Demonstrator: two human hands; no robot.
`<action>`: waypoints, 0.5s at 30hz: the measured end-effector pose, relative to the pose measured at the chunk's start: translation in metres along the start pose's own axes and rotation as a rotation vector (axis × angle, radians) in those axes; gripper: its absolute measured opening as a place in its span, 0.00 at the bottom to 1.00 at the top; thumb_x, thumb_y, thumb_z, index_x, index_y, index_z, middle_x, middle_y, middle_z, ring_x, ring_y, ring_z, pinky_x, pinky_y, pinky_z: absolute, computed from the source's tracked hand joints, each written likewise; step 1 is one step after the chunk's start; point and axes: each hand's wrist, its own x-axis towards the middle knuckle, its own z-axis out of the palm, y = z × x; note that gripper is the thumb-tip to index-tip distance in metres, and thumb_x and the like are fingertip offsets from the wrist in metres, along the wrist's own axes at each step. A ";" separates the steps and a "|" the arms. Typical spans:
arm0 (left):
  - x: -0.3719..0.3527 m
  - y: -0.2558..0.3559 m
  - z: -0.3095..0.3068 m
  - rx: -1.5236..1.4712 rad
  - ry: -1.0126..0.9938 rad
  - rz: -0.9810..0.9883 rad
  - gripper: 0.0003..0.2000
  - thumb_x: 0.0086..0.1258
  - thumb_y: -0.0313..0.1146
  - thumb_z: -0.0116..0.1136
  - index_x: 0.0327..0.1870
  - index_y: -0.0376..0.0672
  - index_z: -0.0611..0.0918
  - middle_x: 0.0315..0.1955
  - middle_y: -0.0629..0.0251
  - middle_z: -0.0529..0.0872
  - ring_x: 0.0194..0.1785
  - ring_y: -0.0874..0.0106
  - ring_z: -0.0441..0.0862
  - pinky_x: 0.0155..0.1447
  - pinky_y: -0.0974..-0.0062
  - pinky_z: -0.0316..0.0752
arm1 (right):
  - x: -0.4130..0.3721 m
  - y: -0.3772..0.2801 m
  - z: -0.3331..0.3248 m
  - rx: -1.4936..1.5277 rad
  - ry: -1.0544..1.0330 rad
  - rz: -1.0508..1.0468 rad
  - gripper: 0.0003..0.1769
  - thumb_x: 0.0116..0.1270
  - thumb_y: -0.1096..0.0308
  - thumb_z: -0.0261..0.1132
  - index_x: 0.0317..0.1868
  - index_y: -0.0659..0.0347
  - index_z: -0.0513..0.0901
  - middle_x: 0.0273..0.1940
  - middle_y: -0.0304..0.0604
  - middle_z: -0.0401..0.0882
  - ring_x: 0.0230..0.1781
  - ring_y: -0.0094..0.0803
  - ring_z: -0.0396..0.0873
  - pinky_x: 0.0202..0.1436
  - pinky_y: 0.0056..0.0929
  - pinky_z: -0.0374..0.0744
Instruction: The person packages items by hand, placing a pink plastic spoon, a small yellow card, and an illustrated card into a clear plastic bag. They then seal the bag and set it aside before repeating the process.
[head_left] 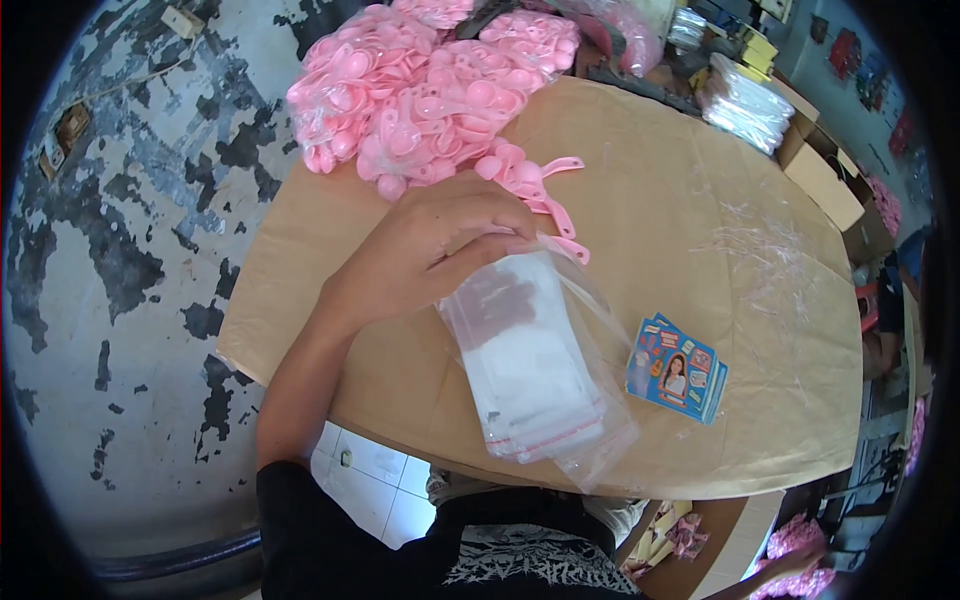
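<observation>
Black shirt point(545, 555) with a pale print is filling the bottom centre of the frame, closest to the camera. Beyond it, a brown-covered tabletop point(640, 180) is stretching across the middle. From the lower left, the wearer's left hand point(430, 245) is coming across to the centre, its fingers curling down and its thumb closing toward them; they appear to be pinching the far edge of some clear plastic bags point(530, 360). Fine slippery film like this is probably calling for a light pinch on a single layer, rubbing the edge so that the sheets are parting. Because the stack is fanning out at its near end, keeping the lower bags flat and square is likely helping too; a hard tug is risking dragging several along.

These bags are lying in the centre of the frame, directly below the left hand and touching its fingertips. The right hand point(798, 560) is showing at the lower right, well apart from them, beside a pink bundle point(795, 533); whether it is gripping anything, one cannot tell. Blue printed cards point(670, 370) are lying just right of the bags. Bagged pink scoops point(440, 100) are heaping up at upper centre, beyond the left hand.
</observation>
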 end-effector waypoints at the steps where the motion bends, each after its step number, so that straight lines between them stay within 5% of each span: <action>1: 0.002 0.002 0.003 -0.047 0.013 -0.008 0.06 0.64 0.22 0.62 0.41 0.38 0.84 0.35 0.62 0.86 0.41 0.71 0.82 0.44 0.73 0.75 | 0.018 -0.031 0.007 0.017 -0.045 -0.149 0.25 0.76 0.57 0.49 0.55 0.75 0.77 0.50 0.57 0.78 0.55 0.36 0.78 0.64 0.35 0.75; 4: 0.018 0.017 0.000 -0.119 -0.089 -0.117 0.09 0.67 0.23 0.60 0.46 0.39 0.83 0.37 0.60 0.87 0.41 0.69 0.83 0.46 0.72 0.76 | 0.047 -0.121 0.062 0.091 -0.273 -0.570 0.26 0.76 0.56 0.49 0.58 0.72 0.76 0.54 0.54 0.77 0.58 0.38 0.76 0.69 0.39 0.70; 6: 0.036 0.044 -0.010 -0.069 -0.315 -0.341 0.09 0.68 0.23 0.58 0.47 0.40 0.82 0.37 0.58 0.87 0.39 0.70 0.84 0.48 0.71 0.76 | 0.002 -0.198 0.109 0.546 -0.647 -0.489 0.31 0.76 0.49 0.49 0.61 0.71 0.71 0.59 0.52 0.73 0.61 0.42 0.72 0.69 0.42 0.66; 8: 0.043 0.042 -0.002 -0.052 -0.351 -0.026 0.08 0.69 0.24 0.57 0.47 0.40 0.83 0.34 0.58 0.86 0.35 0.71 0.84 0.47 0.72 0.76 | -0.074 -0.296 0.121 0.750 -1.207 -0.658 0.45 0.67 0.31 0.53 0.63 0.68 0.70 0.59 0.53 0.74 0.60 0.41 0.72 0.66 0.40 0.66; 11: 0.054 0.043 0.001 -0.117 -0.423 0.144 0.07 0.70 0.25 0.57 0.46 0.40 0.83 0.29 0.61 0.85 0.31 0.76 0.82 0.44 0.76 0.74 | -0.154 -0.371 0.135 0.853 -1.648 -1.067 0.45 0.62 0.43 0.67 0.68 0.67 0.63 0.60 0.58 0.72 0.63 0.49 0.71 0.65 0.44 0.68; 15: 0.052 0.042 -0.011 -0.181 -0.502 -0.130 0.09 0.72 0.27 0.57 0.50 0.41 0.81 0.27 0.67 0.83 0.31 0.80 0.80 0.44 0.77 0.72 | -0.208 -0.397 0.158 0.806 -1.957 -1.106 0.29 0.65 0.57 0.68 0.61 0.64 0.73 0.49 0.55 0.80 0.51 0.47 0.79 0.54 0.40 0.76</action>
